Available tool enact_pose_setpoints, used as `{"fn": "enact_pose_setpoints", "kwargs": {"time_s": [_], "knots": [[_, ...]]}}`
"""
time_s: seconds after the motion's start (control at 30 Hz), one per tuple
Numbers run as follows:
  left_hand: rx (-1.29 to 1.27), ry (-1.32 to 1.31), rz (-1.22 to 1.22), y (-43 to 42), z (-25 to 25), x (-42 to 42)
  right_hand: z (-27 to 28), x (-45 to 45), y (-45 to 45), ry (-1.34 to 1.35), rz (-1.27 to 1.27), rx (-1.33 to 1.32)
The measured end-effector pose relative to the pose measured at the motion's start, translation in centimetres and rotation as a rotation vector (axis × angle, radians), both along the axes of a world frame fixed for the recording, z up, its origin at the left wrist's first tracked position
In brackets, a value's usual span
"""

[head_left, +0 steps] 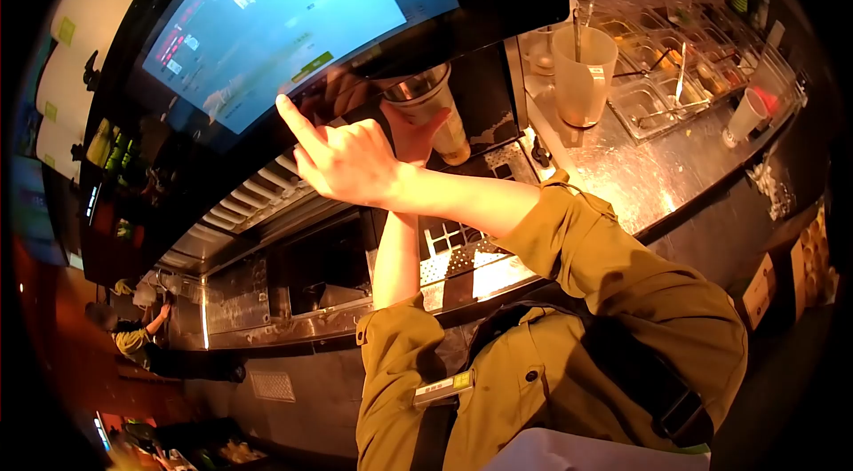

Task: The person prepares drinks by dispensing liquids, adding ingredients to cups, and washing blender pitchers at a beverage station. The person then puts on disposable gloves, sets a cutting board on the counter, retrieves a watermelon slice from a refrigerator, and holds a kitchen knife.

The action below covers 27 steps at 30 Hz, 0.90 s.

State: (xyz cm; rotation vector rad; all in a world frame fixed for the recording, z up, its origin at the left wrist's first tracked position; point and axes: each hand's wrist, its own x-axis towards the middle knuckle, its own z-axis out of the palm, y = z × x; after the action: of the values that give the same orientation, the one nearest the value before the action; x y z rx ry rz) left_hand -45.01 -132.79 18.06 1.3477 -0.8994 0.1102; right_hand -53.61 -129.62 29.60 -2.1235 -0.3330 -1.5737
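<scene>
My right hand (348, 158) reaches across to the left, its index finger stretched out at the lower edge of a lit blue screen (293, 22). It holds nothing that I can see. Behind it my left hand (412, 131) is wrapped round a clear cup (453, 139) with light brown contents near its lower end. The cup is tilted, below the screen's dark frame. My forearms cross, the right one in front, hiding my left wrist. Whether the fingertip touches the screen I cannot tell.
A clear pitcher (584, 75) with a utensil in it stands on the metal counter (635, 182) at the right. Beyond are ingredient trays (641, 107) and a small cup (745, 118). A grated drain (444, 244) lies below my hands. A co-worker (133, 342) is at the far left.
</scene>
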Motion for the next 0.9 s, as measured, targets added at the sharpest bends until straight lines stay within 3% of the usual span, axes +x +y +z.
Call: {"fn": "enact_pose_setpoints", "kwargs": {"time_s": [0.17,0.23,0.33,0.4,0.47,0.53,0.57,0.63,0.8,0.9], "knots": [[-0.085,0.063,-0.081,-0.4,0.1,-0.4,0.1,0.1,-0.5,0.031,-0.023,-0.031],[0.107,-0.022,0.133,0.1,-0.5,0.6,0.1,-0.4,-0.9,-0.027,-0.011,-0.003],[0.717,-0.249,0.629,0.6,2.2,-1.5,1.0,-1.7,-1.9,0.085,-0.004,-0.078],[0.951,-0.302,0.669,1.0,3.8,-2.7,1.8,-2.8,-2.5,-0.088,0.027,-0.058],[0.9,-0.221,0.37,2.2,4.1,-1.5,2.2,-3.9,-3.0,-0.084,0.013,-0.021],[0.809,-0.301,0.493,1.9,3.0,-0.9,2.2,-4.0,-3.1,0.001,-0.012,-0.048],[0.743,-0.421,0.751,0.6,1.9,-1.3,2.1,-3.8,-2.9,0.029,-0.019,-0.072],[0.51,-0.162,0.507,0.7,2.9,-2.5,1.7,-2.6,-2.3,0.037,0.002,-0.099],[0.667,-0.423,0.821,0.9,0.1,-0.3,1.4,-0.7,-1.7,0.105,-0.075,-0.137],[0.241,-0.105,0.319,-0.5,-3.4,3.4,1.6,-1.2,-1.3,0.033,-0.027,-0.088]]}}
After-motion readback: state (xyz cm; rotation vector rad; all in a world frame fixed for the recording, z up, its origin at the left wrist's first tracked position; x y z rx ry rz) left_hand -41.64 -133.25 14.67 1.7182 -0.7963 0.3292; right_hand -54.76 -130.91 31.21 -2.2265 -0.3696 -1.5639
